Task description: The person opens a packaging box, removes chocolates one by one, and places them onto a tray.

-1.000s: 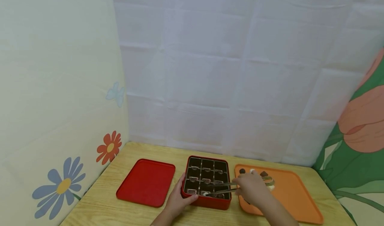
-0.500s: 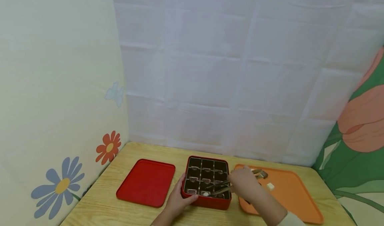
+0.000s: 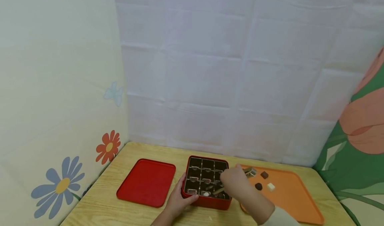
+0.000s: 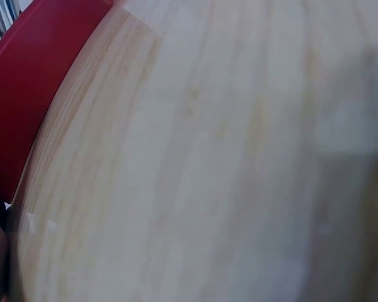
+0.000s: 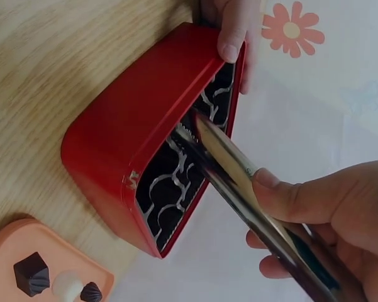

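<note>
My left hand (image 3: 177, 199) grips the red square box (image 3: 210, 203) at its front left corner, thumb over the rim. A dark insert (image 3: 207, 166) divides the box into several compartments. My right hand (image 3: 237, 183) holds metal tongs (image 5: 229, 189), thumb on one arm and fingers round the other. The tips of the tongs reach down into the box, near its front row. A small white piece (image 3: 206, 194) lies in the front middle compartment. In the left wrist view, the box's red wall (image 4: 41, 75) fills the upper left.
On the orange tray (image 3: 292, 202) at the right lie a brown square chocolate (image 3: 264, 175), a dark round one (image 3: 258, 186) and a white one (image 3: 271, 187). A flat red lid (image 3: 147, 182) rests on the wooden table (image 3: 99, 207) at the left.
My right hand has moved left toward the box with the tongs, uncovering the chocolates on the tray. My left hand and the box have stayed in place.
</note>
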Demonstrator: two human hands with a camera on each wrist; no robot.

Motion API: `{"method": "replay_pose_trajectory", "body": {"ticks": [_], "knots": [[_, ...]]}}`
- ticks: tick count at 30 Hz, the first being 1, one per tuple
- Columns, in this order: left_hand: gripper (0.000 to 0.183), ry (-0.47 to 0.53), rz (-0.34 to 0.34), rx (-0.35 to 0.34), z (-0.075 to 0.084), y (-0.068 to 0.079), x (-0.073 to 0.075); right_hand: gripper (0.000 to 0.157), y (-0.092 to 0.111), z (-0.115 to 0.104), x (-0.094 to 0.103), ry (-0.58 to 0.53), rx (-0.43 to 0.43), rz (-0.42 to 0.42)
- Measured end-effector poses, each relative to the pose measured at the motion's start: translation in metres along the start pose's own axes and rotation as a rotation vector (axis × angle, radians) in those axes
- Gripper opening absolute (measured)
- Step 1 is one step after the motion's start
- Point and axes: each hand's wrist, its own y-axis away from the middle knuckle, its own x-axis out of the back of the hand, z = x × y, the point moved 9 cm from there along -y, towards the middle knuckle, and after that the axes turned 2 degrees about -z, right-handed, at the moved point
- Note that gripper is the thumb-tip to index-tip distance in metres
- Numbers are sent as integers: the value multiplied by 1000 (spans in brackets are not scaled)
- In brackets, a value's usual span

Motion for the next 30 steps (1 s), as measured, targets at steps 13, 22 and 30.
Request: {"method": "replay_pose_trajectory", "body": {"ticks": [13,22,30], "knots": [[103,-10,2,-13,-2,0,-2,40,-2,-14,-1,15,-39,-9],[102,-17,6,-22,-1,-1,-2,41,-2,-14,-4,31,-45,-82],[102,-24,14,-26,1,-1,-2,36,0,-5,-11,-19,-35,-109]]}}
